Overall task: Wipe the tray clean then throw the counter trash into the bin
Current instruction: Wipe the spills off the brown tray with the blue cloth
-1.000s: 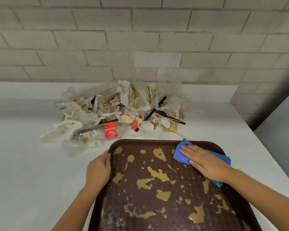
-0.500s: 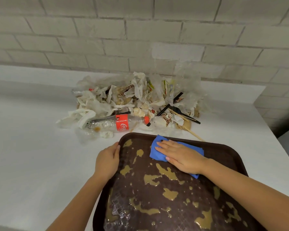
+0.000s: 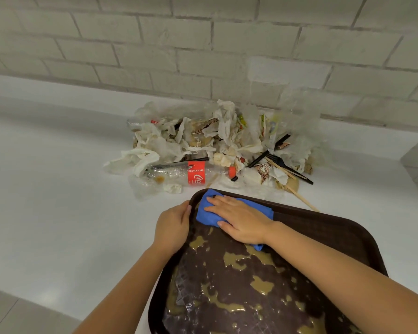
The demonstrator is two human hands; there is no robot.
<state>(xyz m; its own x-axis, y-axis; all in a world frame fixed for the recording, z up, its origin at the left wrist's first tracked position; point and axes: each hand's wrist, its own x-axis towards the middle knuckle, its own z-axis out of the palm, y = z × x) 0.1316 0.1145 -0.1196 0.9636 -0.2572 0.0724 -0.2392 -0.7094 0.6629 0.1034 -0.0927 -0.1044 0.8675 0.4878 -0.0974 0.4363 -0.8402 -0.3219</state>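
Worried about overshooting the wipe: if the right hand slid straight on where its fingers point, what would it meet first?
Most likely the tray's raised rim at its far left corner, which the blue cloth under the right hand reaches. The left hand grips that rim just beside the line.

Tray [image 3: 323, 227]: dark brown, fine grid texture, blotched with tan spill patches.
Cloth [image 3: 206, 213]: solid blue.
Bottle [image 3: 171, 173]: clear, red label with white lettering, red cap.
Napkins [image 3: 155, 145]: white, some stained brownish.
Fork [image 3: 283, 165]: black.
Counter [image 3: 58, 201]: white.
Wall [image 3: 203, 56]: pale grey brick pattern.
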